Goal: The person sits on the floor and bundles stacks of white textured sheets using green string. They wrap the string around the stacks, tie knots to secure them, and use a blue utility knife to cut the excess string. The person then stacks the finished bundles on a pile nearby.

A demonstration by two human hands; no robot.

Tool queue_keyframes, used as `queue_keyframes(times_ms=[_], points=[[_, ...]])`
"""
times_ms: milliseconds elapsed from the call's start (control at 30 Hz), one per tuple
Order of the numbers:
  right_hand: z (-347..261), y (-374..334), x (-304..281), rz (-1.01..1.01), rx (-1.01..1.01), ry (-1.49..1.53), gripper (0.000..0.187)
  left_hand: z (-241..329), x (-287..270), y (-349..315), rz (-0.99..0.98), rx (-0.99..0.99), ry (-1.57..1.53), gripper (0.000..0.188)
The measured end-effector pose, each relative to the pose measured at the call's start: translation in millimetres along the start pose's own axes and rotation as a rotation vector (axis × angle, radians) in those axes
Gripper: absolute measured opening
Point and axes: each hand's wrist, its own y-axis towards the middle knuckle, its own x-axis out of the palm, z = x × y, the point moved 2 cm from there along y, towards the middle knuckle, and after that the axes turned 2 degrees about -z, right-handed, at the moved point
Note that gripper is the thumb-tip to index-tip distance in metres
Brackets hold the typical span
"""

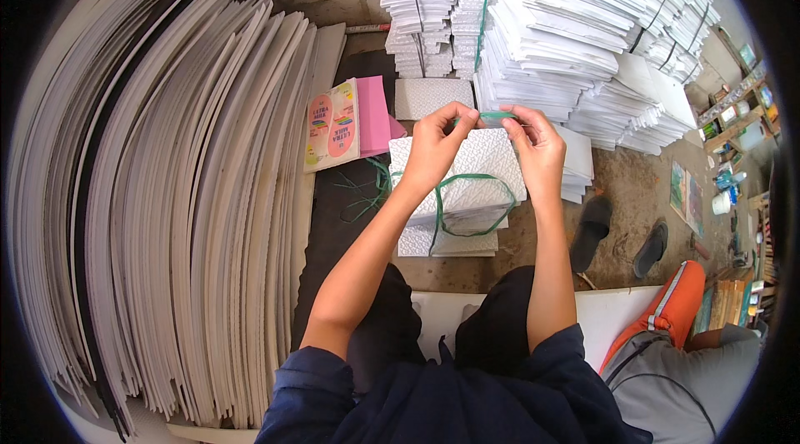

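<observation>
Between my two hands stretches a short length of green plastic string (497,115), pinched at both sides. My left hand (439,141) grips it between thumb and forefinger, and my right hand (536,148) grips its other side. Both hands are over the far part of a stack of white embossed sheets (479,154). Green string also forms a loose loop across the stack's near side. Whether the loop joins the piece in my fingers, I cannot tell. More white sheets lie beneath the near edge. A tangle of green strings (377,185) lies left of the stack.
Tall upright white sheets (200,219) fill the left side. Tied white stacks (567,19) stand at the back. Printed card (333,125) and pink card (377,110) lie left of my hands. Dark slippers (591,231) are on the floor. Another person's orange-clad leg (667,302) is at right.
</observation>
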Motion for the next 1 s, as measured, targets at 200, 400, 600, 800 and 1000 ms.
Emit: queue_keyframes(times_ms=[200, 400, 600, 800, 1000], points=[[-13, 1, 5, 0.04, -0.124, 0.184, 0.02, -3, 4, 2, 0.052, 0.085, -0.041, 0.028], [-5, -3, 1, 0.045, -0.016, -0.145, 0.01, -6, 6, 3, -0.018, 0.067, -0.132, 0.028], [-2, -8, 8, -0.064, -0.096, -0.529, 0.015, -5, 3, 2, 0.044, 0.052, -0.189, 0.022], [-4, -17, 25, -0.227, -0.23, -0.554, 0.015, -6, 9, -1, 0.082, 0.068, -0.05, 0.018], [-11, -12, 17, -0.216, -0.104, -0.409, 0.018, 1, 9, -6, 0.024, 0.347, 0.418, 0.011]])
